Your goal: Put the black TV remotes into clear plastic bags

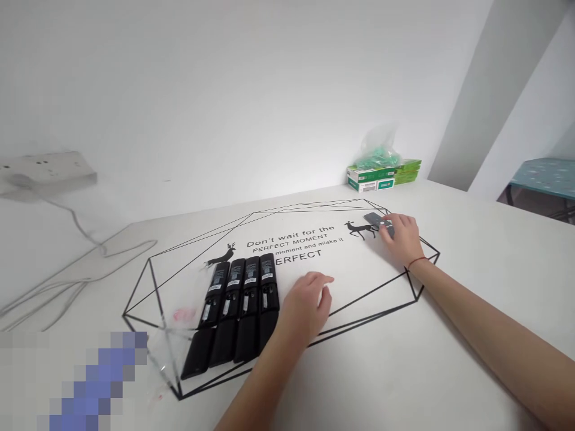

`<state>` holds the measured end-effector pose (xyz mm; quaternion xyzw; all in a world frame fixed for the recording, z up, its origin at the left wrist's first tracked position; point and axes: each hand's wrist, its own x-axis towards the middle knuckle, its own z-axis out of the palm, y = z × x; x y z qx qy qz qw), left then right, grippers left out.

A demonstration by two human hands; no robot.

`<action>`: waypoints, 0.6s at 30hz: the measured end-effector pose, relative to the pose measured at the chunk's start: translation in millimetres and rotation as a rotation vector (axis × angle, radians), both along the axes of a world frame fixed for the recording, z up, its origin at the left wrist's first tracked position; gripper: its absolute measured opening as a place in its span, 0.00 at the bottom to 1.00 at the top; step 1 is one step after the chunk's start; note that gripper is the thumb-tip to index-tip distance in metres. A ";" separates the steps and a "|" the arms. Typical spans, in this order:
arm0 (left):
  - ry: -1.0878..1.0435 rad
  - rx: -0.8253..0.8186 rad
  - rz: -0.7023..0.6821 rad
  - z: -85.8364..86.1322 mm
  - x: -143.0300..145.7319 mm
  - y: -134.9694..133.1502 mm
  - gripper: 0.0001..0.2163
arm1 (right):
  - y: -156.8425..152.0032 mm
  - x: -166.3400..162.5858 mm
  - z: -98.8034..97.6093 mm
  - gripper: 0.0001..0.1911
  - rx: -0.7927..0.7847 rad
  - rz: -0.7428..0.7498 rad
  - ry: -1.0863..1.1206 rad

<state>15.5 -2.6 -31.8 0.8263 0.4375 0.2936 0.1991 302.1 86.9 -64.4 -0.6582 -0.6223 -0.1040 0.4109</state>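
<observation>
Several black remote controls (pixel 238 308) lie side by side in a row on the white table (pixel 471 263), partly on a clear plastic bag (pixel 173 341). My left hand (pixel 305 308) rests on the table just right of the row, fingers loosely curled, holding nothing. My right hand (pixel 402 236) reaches far right and closes its fingers on a single grey-black remote (pixel 378 222) lying by the printed deer. A red string circles that wrist.
The table bears a printed black line figure with text. A green tissue pack (pixel 384 173) with a plastic bag on top stands at the back by the wall. A white power strip (pixel 45 170) and cables (pixel 76 269) lie at the left. A teal table (pixel 545 173) stands far right.
</observation>
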 end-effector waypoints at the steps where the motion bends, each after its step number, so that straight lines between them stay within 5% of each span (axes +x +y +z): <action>1: -0.007 0.038 0.056 6.9 -7.1 3.6 0.15 | -5.1 -11.8 3.1 0.13 0.006 0.063 -0.018; 6: -0.020 0.031 0.514 37.2 -56.4 21.2 0.17 | -47.3 -92.2 12.3 0.11 -0.010 0.395 -0.096; 9: 0.122 -0.092 0.682 42.0 -84.3 25.6 0.18 | -80.6 -147.9 14.4 0.12 -0.158 0.623 -0.117; 14: 0.303 -0.296 0.676 34.9 -103.9 27.9 0.19 | -112.8 -218.8 14.7 0.29 -0.285 0.772 -0.141; 18: 0.339 -0.304 0.613 31.9 -96.3 27.5 0.19 | -115.3 -235.7 11.7 0.35 -0.339 0.814 -0.246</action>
